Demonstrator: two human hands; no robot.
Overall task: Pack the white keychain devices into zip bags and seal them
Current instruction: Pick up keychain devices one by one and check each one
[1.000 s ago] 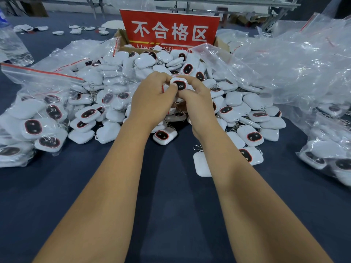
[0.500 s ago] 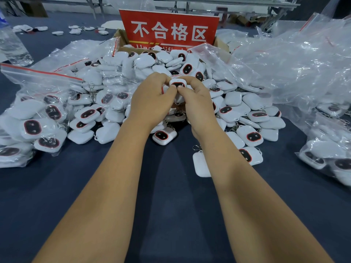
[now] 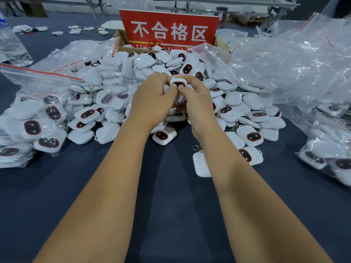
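Head view, white keychain device [image 3: 178,84] pinched between left hand [image 3: 152,103], right hand [image 3: 197,105]

red sign [image 3: 169,29] with white chinese characters stands upright at the far side, in an open cardboard box [image 3: 221,43]. clear plastic water bottle [image 3: 11,45] at far left, upright. dark blue table covering [image 3: 167,196] underneath. metal table legs [image 3: 93,7] in the background.

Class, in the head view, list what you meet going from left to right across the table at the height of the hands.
Filled zip bag → left hand → held white keychain device → right hand → loose keychain devices → heap of empty zip bags.
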